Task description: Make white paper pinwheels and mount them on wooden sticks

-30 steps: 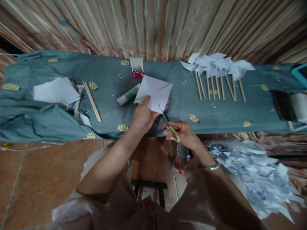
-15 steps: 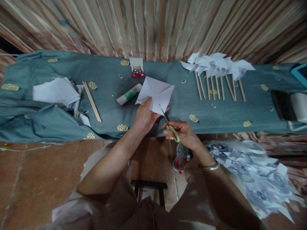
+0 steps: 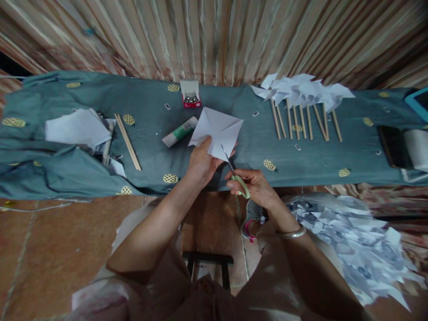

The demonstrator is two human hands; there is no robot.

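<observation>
A square of white paper (image 3: 222, 127) with creases running across it is held up over the table by my left hand (image 3: 202, 162). The thumb lies on top of the sheet and the fingers are underneath. My right hand (image 3: 252, 185) grips a pair of scissors (image 3: 240, 183) by its light green handles. The blades reach over the sheet's near corner, their tip lying toward its middle. Just left of the paper lies a glue stick (image 3: 179, 132) with a green and white label. Behind it stands a small open red and white box (image 3: 191, 100) with shiny metal pieces inside.
Several white paper pinwheels (image 3: 301, 89) on wooden sticks lie at the back right. Loose sticks (image 3: 129, 142) and a paper stack (image 3: 76, 127) are on the left. A dark phone (image 3: 394, 147) rests far right. A heap of paper pieces (image 3: 364, 240) is beside my right leg.
</observation>
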